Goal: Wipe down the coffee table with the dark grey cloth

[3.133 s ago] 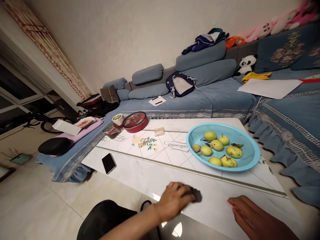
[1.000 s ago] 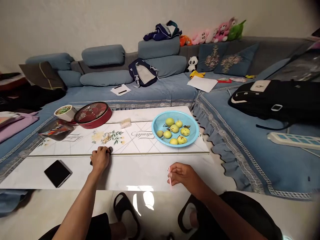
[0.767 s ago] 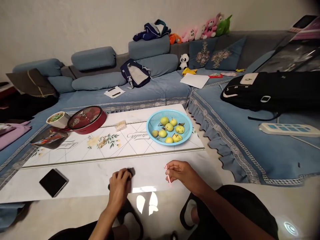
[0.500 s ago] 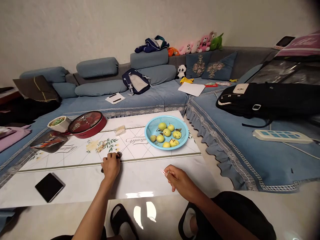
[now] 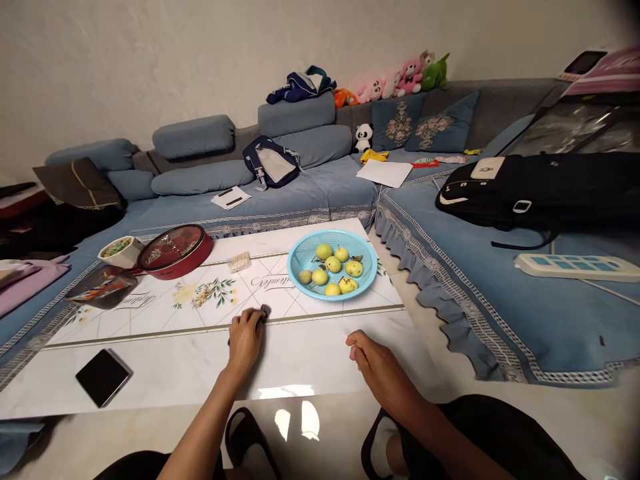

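Observation:
My left hand [image 5: 245,339] rests on the white table, fingers curled over a small dark object [image 5: 265,310]. One dark end pokes out past the fingertips and another bit shows at the hand's left side; its kind is hidden. Above the table's near right part, my right hand [image 5: 376,363] is closed in a pinch, and what lies between its fingers cannot be made out. Beyond both hands stands a light blue plastic basket [image 5: 294,248] holding several yellow-green fruits [image 5: 333,264], pear-like in look. A small clear box of toothpicks or swabs [image 5: 239,261] lies left of the basket.
At the table's left are a red round lidded box [image 5: 176,265], a potted succulent [image 5: 120,251], a dark translucent tray [image 5: 104,287] and a black tablet-like slab [image 5: 103,378]. A blue sofa [image 5: 310,183] wraps the far and right sides. A black bag [image 5: 545,193] lies on it.
My left hand has slid right along the table with the dark object. My right hand has shifted slightly right, and the thin white sticks at its fingertips no longer show clearly.

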Motion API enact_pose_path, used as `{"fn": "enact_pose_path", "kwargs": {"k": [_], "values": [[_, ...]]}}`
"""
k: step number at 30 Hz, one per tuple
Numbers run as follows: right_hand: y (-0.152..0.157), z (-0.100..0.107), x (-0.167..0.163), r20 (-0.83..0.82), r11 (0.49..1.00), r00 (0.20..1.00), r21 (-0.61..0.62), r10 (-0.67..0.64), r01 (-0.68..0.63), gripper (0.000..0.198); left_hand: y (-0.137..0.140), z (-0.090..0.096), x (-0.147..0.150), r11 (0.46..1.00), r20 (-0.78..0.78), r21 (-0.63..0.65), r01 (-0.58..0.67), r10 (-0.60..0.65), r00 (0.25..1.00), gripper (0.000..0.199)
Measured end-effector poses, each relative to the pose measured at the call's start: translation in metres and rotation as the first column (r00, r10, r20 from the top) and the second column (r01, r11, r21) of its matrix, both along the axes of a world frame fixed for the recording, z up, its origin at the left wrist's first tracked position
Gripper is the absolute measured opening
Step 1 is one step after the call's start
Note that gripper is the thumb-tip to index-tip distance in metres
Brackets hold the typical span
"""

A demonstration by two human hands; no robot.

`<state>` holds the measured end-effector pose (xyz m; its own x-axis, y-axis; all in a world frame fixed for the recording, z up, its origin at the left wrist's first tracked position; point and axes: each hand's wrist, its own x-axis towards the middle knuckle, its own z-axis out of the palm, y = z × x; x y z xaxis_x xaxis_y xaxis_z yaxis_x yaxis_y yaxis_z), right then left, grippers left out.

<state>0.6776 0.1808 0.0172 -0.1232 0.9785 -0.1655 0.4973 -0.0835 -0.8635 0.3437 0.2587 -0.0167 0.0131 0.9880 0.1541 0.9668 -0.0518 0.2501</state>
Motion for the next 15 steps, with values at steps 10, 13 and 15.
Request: {"fn": "enact_pose_path", "kwargs": {"k": [10, 13, 15], "values": [[0.076, 0.042, 0.014, 0.226, 0.912, 0.962, 0.408, -0.150, 0.046, 0.028, -0.089, -0.023, 0.103, 0.906, 0.180, 0.077, 0.415, -0.422, 0.888, 0.043], [0.117, 0.055, -0.011, 0.438, 0.881, 0.894, 0.455, -0.096, -0.128, 0.030, -0.091, -0.018, 0.083, 0.943, 0.186, 0.063, 0.327, -0.333, 0.924, 0.039], [0.130, 0.058, -0.024, 0.506, 0.889, 0.862, 0.403, -0.018, -0.218, 0.025, -0.085, -0.014, 0.073, 0.966, 0.162, 0.049, 0.254, -0.259, 0.952, 0.037]]}}
